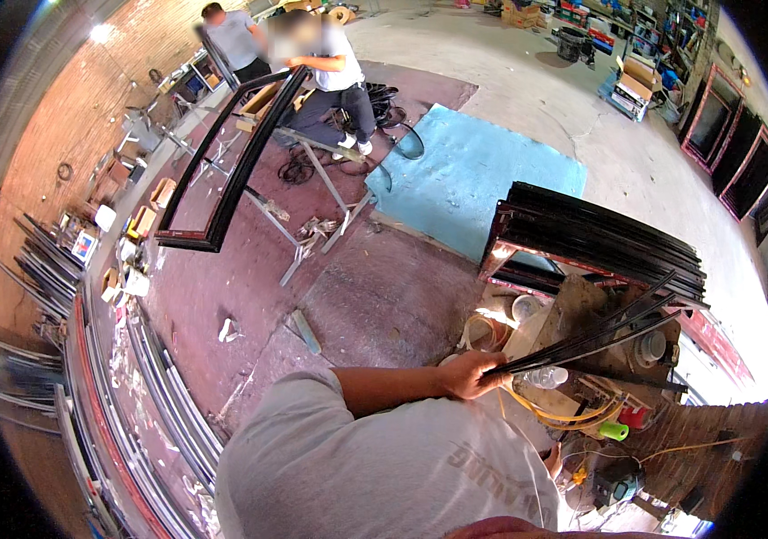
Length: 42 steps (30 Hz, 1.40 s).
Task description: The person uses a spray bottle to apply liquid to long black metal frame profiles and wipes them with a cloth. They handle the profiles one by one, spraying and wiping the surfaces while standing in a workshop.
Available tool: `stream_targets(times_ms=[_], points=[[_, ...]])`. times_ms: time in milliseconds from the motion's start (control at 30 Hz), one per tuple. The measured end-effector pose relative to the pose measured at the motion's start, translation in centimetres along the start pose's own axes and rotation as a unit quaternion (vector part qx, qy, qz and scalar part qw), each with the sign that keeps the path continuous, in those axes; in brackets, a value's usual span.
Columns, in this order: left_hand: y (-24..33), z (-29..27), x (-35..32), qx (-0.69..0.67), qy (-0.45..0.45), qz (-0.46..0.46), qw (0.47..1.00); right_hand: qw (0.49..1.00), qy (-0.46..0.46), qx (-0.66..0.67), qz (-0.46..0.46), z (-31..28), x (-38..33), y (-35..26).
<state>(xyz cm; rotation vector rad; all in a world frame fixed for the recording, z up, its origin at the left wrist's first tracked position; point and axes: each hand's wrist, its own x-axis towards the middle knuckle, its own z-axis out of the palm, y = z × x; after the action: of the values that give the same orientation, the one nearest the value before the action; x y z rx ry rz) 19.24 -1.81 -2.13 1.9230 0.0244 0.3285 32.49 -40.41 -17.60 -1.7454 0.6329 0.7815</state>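
My left hand (472,374) is closed round one end of a bundle of thin, dark strips (573,343). They fan out to the right over a cluttered worktable (528,346), and their exact kind cannot be made out. Beside that hand, clear plastic bottles (547,377) stand close under the strips. At the right edge of my grey shirt only a small patch of skin shows, which seems to be my right hand (553,460); its fingers are hidden. Just beyond the worktable lies a stack of black frames (595,238).
Two people (335,67) are at the far left by a large black frame (231,171) on metal trestles (321,180). A blue sheet (474,175) covers part of the floor. Long metal profiles (164,386) lie at left. Yellow hose (573,418) and a green roll (614,431) lie near me.
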Motion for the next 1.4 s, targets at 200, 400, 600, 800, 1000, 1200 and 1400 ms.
stream_targets(times_ms=[200,400,600,800,1000,1200,1400], points=[[-0.4,-0.7,0.2,0.011,-0.019,-0.015,1.000,1.000,0.001,-0.002,-0.004,0.1,1.3,-0.3],[-0.3,-1.0,0.1,-0.008,0.015,0.014,1.000,1.000,-0.004,-0.003,-0.015,-0.5,3.3,-0.3],[0.3,-1.1,-0.3,-0.005,0.019,0.013,1.000,0.999,-0.013,-0.006,-0.037,-0.9,5.6,-0.3],[-0.4,-0.2,-1.0,-0.008,0.038,0.029,0.999,0.998,-0.025,-0.012,-0.054,-1.7,7.4,0.4],[0.3,0.1,-1.6,-0.024,0.021,0.023,0.999,0.999,0.013,0.011,-0.041,-2.7,10.0,1.7],[1.8,0.2,-2.5,-0.015,0.041,0.017,0.999,0.996,0.014,0.054,-0.065,-0.1,4.2,-1.4],[1.9,0.6,-3.2,-0.016,0.035,0.002,0.999,0.999,-0.022,0.026,-0.034,-0.2,4.9,-1.7]])
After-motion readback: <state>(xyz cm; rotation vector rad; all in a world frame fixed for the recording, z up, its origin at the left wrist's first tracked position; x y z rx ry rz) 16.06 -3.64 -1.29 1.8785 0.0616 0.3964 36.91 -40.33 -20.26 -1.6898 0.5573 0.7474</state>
